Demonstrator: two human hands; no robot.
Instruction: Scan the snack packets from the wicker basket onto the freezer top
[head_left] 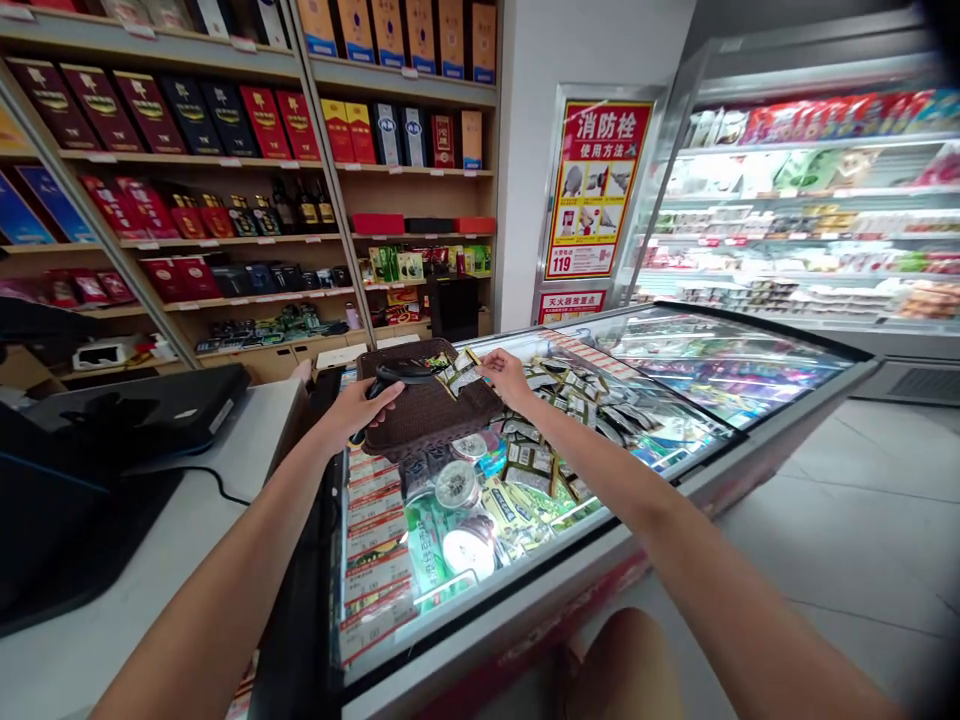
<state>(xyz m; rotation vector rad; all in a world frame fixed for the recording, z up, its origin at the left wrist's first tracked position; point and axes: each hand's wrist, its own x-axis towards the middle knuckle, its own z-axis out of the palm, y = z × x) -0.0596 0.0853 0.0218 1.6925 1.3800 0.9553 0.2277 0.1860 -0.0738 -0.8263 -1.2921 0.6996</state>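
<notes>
My left hand (365, 408) is closed round the handle of a black handheld barcode scanner (409, 374), whose head points right toward my other hand. Between the fingertips of my right hand (506, 376) is a small silver-and-gold snack packet (459, 376), held up just in front of the scanner. Beneath both hands sits a brown woven basket (409, 424) with a few packets at its far edge. To the right of the basket, many similar packets (531, 457) lie scattered on the glass lid of a chest freezer (375, 665).
A white counter (202, 530) with a black monitor (56, 500) and a cable stands at my left. Behind are shelves of boxed bottles (217, 118). A lit open refrigerator (795, 215) stands at the back right, beside a tiled floor (862, 510).
</notes>
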